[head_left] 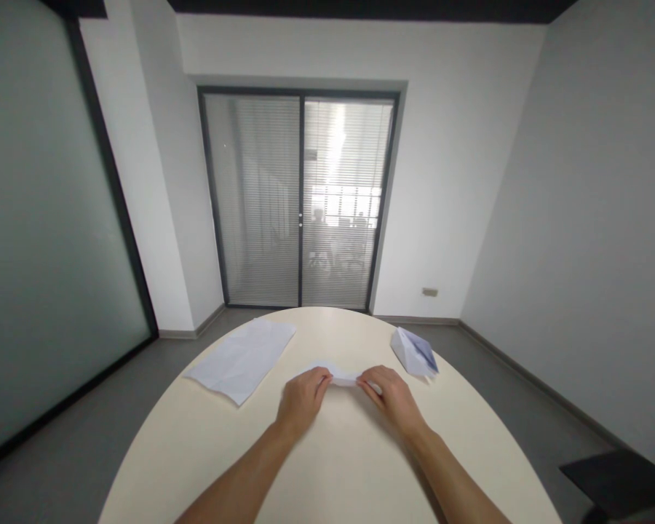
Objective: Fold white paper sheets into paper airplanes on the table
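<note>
Between my two hands is a small piece of white paper [343,380], held just over the middle of the table. My left hand [304,397] pinches its left end between thumb and fingers. At the right end, the thumb and fingertips of my right hand [393,397] are closed on the same paper. Part of the paper shows behind my left fingers, and the rest is hidden by the hands. To the right, beyond my right hand, stands a folded paper piece [415,353] with a bluish shaded side. A creased white sheet [243,360] lies flat on the left.
The round cream table [327,466] fills the foreground, its curved edge falling away on both sides. A dark flat seat-like object [622,480] is at the lower right. Glass doors with blinds [300,204] stand beyond the table, with a frosted glass panel [44,218] at the left.
</note>
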`<state>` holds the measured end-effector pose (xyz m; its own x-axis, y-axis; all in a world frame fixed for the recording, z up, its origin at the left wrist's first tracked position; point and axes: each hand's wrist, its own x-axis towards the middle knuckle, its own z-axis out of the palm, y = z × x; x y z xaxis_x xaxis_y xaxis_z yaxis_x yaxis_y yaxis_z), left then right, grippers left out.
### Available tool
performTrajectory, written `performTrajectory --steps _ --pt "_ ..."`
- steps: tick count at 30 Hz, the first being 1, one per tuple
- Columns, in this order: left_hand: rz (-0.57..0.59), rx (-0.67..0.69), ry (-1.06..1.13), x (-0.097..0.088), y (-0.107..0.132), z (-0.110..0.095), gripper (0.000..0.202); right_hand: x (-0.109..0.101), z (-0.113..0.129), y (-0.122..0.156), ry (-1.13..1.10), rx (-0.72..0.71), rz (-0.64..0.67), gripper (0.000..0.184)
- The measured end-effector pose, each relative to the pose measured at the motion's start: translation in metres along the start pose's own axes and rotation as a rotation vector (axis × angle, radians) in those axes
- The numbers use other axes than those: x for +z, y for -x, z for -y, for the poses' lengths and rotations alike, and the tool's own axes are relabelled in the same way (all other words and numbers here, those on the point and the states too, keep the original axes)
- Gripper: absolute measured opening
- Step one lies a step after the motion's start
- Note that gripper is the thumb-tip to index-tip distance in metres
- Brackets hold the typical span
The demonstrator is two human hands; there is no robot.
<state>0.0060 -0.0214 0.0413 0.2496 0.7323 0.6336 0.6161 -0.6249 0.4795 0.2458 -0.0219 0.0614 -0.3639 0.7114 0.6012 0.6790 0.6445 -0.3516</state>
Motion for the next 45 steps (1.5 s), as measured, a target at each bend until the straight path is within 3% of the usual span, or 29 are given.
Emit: performTrajectory --steps 7,12,17,20,24,29,34,37,41,45 --pt "-0.157 -0.093 0.009 -0.001 0.001 0.012 0.02 0.001 -0.011 0.002 -0.151 0.225 -0.172 0.035" --pt "-0.226 -0.163 0.085 0.0 0.0 0.014 0.019 0.004 -0.016 0.003 -0.314 0.38 -0.228 0.042" --pt "-0.324 -0.218 0.178 0.0 -0.002 0.01 0.018 0.007 -0.011 0.002 -0.395 0.347 -0.236 0.043" --pt "-0.347 -0.257 0.223 0.002 -0.002 0.009 0.021 0.008 -0.005 0.003 -0.446 0.284 -0.113 0.042" --pt "-0.28 -0.296 0.278 0.005 -0.003 0.008 0.028 0.013 -0.002 0.002 -0.48 0.312 -0.034 0.04" --pt "-0.113 -0.216 0.346 0.003 0.0 0.001 0.031 0.02 -0.012 0.0 -0.542 0.405 -0.215 0.05" --pt "0.132 -0.049 0.146 -0.002 0.007 -0.01 0.032 0.022 -0.03 0.005 -0.423 0.491 -0.269 0.052" --pt "0.205 0.025 -0.037 -0.001 0.007 -0.012 0.032 0.023 -0.037 0.011 -0.222 0.475 -0.216 0.044" --pt "0.271 0.059 -0.23 0.004 0.005 -0.013 0.031 0.022 -0.026 0.011 -0.05 0.295 -0.089 0.032" --pt "0.275 0.056 -0.329 0.006 0.001 -0.016 0.032 0.015 0.003 0.009 -0.038 0.14 0.191 0.042"
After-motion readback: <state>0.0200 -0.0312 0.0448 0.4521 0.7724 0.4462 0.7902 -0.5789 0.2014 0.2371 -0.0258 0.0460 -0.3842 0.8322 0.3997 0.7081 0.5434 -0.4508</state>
